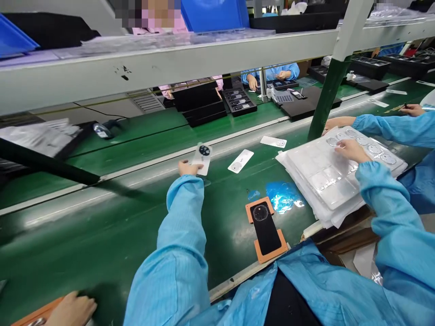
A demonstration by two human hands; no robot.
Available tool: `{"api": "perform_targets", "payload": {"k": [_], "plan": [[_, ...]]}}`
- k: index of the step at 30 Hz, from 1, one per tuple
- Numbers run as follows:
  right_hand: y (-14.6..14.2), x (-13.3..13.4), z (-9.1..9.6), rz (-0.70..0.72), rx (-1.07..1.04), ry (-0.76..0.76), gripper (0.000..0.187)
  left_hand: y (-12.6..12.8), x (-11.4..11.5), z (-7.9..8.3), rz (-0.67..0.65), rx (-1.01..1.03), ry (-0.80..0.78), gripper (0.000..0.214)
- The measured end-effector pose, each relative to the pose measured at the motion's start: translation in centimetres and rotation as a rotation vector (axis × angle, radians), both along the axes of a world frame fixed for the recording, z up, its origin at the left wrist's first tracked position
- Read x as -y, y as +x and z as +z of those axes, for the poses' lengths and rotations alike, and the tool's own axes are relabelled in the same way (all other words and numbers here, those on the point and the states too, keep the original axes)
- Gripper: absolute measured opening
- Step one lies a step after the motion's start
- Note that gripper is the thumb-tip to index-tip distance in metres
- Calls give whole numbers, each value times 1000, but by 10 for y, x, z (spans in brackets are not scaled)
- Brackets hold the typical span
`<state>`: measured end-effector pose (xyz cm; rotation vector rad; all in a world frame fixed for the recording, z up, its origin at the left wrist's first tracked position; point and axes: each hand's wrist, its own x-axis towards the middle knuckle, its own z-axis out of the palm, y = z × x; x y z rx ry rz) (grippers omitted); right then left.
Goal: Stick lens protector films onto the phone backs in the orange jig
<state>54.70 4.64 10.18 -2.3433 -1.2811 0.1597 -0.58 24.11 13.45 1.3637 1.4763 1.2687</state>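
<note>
My left hand (189,168) is stretched out over the green belt (102,235) and grips a white card with a dark round camera ring (202,157) on it. My right hand (350,149) rests with curled fingers on a stack of clear plastic trays (326,181) that hold round lens parts (375,149); what its fingertips pinch I cannot make out. Close to me an orange jig with a black phone back cover (266,228) lies on the belt.
Two white cards (240,161) (273,141) lie farther up the belt, blue film scraps (283,197) by the jig. Another person's hands (335,123) touch the trays at right; a hand (71,310) sits bottom left. A green post (328,97) and shelf stand ahead.
</note>
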Motion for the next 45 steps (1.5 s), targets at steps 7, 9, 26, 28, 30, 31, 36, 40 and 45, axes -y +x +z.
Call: {"api": "perform_targets", "payload": {"k": [7,9,26,28,30,31,36,40,45], "plan": [[22,-57,15,28,-2,-78,24,-47,13,-8,155,317,112,36],[20,-59,22,1,8,-72,26,-53,40,-18,158,504,161,36],[-303,66,-62,912,113,259,22,-31,207,-111,42,900,-317,49],[-319,59,-88,917,226,346,25,-32,211,-110,66,937,-295,50],[-326,57,-103,965,308,350,27,-33,213,-111,114,976,-273,52],[-327,58,-107,985,339,342,26,-34,214,-113,146,988,-265,53],[-326,67,-117,1027,351,310,24,-34,214,-124,292,1015,-253,58],[-322,64,-121,1062,251,279,32,-25,215,-129,281,1025,-282,54],[-316,56,-116,1106,142,235,29,-12,215,-128,254,987,-276,58]]}}
